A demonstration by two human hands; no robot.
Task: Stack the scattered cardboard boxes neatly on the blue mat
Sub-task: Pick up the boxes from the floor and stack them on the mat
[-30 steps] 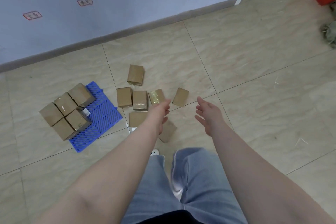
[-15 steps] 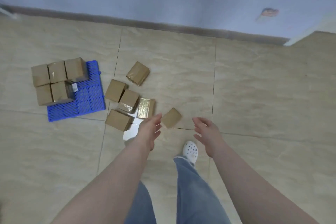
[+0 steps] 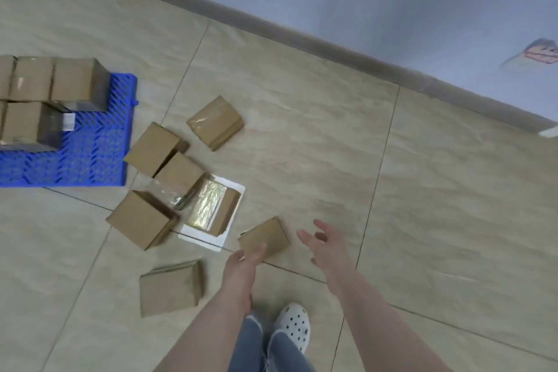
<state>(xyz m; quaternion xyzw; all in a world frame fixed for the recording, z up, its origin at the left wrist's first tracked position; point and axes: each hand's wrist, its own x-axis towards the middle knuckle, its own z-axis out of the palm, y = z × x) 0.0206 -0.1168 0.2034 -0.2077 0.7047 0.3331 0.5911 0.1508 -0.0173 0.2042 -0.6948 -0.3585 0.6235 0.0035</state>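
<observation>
Several brown cardboard boxes lie scattered on the tiled floor. The nearest small box (image 3: 265, 237) sits between my hands. My left hand (image 3: 244, 263) reaches to its near left edge with fingers extended; whether it touches is unclear. My right hand (image 3: 324, 244) hovers open just right of it, fingers spread. Another box (image 3: 170, 288) lies left of my left arm. A box with shiny tape (image 3: 211, 208) rests on a white sheet (image 3: 234, 192). The blue mat (image 3: 90, 154) at the left carries several stacked boxes (image 3: 45, 100).
A grey skirting board (image 3: 302, 39) and pale blue wall run diagonally across the top. My foot in a white perforated clog (image 3: 294, 323) stands below the hands. Bare floor tiles (image 3: 453, 205) stretch to the right.
The view has swung and come closer to the floor. Both hands have reached down toward the small box, the left now at its edge.
</observation>
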